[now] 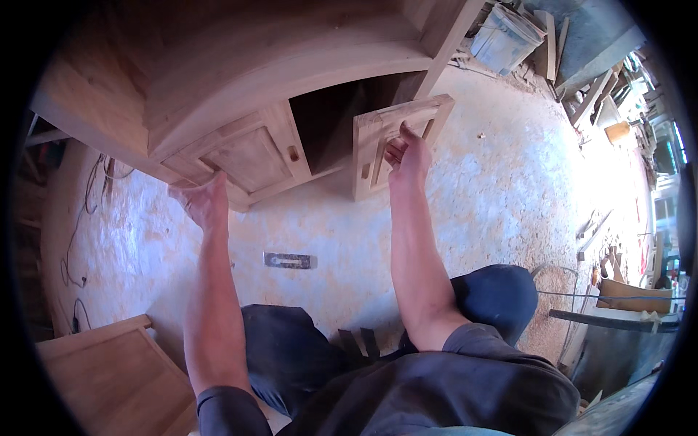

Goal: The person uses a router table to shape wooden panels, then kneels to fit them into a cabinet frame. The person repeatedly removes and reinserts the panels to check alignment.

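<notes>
- One pale wooden panelled door (pixel 377 138), upper centre of the frame, stands angled.
- Right hand (pixel 408 151): arm outstretched, fingers curled at that panel; grip unclear.
- Left hand (pixel 205 202): thumb raised, at a matching door (pixel 251 158), upper left; cannot tell its hold.
- Curved wooden cabinet (pixel 291 69) above; mottled floor (pixel 494 203) beneath.

The right hand (pixel 411 154) is hiding part of the open door (pixel 372 145); left of it, shadow is obscuring the interior (pixel 331 109); above, the view's edge is cropping the cabinet (pixel 291 69).
</notes>
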Demonstrator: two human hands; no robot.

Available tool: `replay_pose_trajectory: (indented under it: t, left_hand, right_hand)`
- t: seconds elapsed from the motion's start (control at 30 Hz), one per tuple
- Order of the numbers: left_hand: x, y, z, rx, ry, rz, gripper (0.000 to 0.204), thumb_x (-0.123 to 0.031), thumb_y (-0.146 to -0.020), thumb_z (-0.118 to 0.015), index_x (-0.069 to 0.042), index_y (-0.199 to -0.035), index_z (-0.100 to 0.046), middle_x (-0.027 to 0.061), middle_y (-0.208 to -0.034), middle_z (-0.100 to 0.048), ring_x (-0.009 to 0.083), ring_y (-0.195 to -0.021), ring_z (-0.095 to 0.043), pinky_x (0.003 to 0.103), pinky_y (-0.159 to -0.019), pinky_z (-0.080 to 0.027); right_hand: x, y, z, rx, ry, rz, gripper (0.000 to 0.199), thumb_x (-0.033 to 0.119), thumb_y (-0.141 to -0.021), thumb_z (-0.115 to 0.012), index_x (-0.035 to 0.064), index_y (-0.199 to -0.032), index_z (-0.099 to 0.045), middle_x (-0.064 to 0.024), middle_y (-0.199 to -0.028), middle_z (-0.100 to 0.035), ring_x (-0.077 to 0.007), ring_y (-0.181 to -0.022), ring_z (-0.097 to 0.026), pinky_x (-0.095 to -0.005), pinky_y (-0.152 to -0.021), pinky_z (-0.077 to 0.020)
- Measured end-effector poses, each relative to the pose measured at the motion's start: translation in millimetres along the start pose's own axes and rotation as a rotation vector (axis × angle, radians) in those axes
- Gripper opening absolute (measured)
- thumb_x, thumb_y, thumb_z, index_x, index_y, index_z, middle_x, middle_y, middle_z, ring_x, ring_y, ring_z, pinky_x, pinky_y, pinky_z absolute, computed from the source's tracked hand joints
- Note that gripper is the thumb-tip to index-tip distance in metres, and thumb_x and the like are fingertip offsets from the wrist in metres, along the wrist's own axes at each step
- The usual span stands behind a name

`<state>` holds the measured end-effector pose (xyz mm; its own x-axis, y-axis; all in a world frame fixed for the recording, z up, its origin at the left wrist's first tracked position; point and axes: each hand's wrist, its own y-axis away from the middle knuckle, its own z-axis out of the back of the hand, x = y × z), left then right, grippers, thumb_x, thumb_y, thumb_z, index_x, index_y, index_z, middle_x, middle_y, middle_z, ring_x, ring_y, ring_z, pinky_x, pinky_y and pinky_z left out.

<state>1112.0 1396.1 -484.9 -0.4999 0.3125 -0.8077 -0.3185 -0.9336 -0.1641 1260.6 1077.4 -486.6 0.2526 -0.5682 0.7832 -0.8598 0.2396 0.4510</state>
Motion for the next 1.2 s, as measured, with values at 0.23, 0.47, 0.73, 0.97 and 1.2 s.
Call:
replay_pose_trajectory:
  t: [0.23,0.47,0.73,0.97,1.2]
  left_hand:
    - [-9.9,4.2,3.0,0.028,-0.004,0.004,0.105,-0.029,-0.066,-0.087,0.005,-0.142,-0.024,0.0304,-0.132,-0.053,0.0436,-0.122,-0.056,0.047,-0.106,-0.046]
    - [5.1,-1.9,-8.9,0.021,0.041,-0.053,0.106,-0.035,-0.064,-0.090,0.006,-0.140,-0.029,0.0286,-0.130,-0.054,0.0413,-0.122,-0.056,0.046,-0.106,-0.047]
    - [46.3,-23.3,-30.7,-0.072,0.083,-0.192,0.107,-0.036,-0.062,-0.089,0.010,-0.139,-0.031,0.0271,-0.130,-0.054,0.0392,-0.123,-0.056,0.044,-0.106,-0.045]
    - [-9.7,5.6,11.7,-0.012,0.051,-0.021,0.091,-0.030,-0.064,-0.086,0.003,-0.134,-0.040,0.0251,-0.122,-0.055,0.0412,-0.118,-0.058,0.046,-0.102,-0.047]
    - [-0.7,7.6,3.3,-0.037,0.118,-0.099,0.097,-0.027,-0.062,-0.086,0.001,-0.141,-0.035,0.0247,-0.128,-0.054,0.0405,-0.121,-0.055,0.048,-0.106,-0.043]
  right_hand:
    - [24.2,-56.6,-14.6,-0.150,0.079,0.238,0.032,0.014,-0.077,-0.080,-0.0030,-0.102,-0.072,-0.0096,-0.097,-0.068,-0.0192,-0.089,-0.060,-0.0341,-0.077,-0.0475]
    - [49.8,-38.4,-5.5,-0.155,0.174,0.116,0.027,0.012,-0.066,-0.078,-0.0021,-0.088,-0.069,-0.0075,-0.074,-0.057,-0.0191,-0.062,-0.052,-0.0343,-0.057,-0.0428]
    - [49.5,-14.9,14.3,0.031,-0.060,-0.075,0.013,0.002,-0.076,-0.070,0.0042,-0.087,-0.062,0.0001,-0.069,-0.048,-0.0137,-0.052,-0.045,-0.0333,-0.053,-0.0423]
    - [52.3,51.5,-28.2,-0.011,-0.049,0.003,0.014,0.010,-0.084,-0.070,0.0021,-0.095,-0.066,-0.0056,-0.085,-0.057,-0.0188,-0.066,-0.052,-0.0368,-0.071,-0.0515]
    - [55.1,54.6,-47.4,0.017,-0.098,-0.038,0.016,0.009,-0.082,-0.069,0.0025,-0.096,-0.067,-0.0058,-0.092,-0.062,-0.0201,-0.067,-0.052,-0.0349,-0.063,-0.0516]
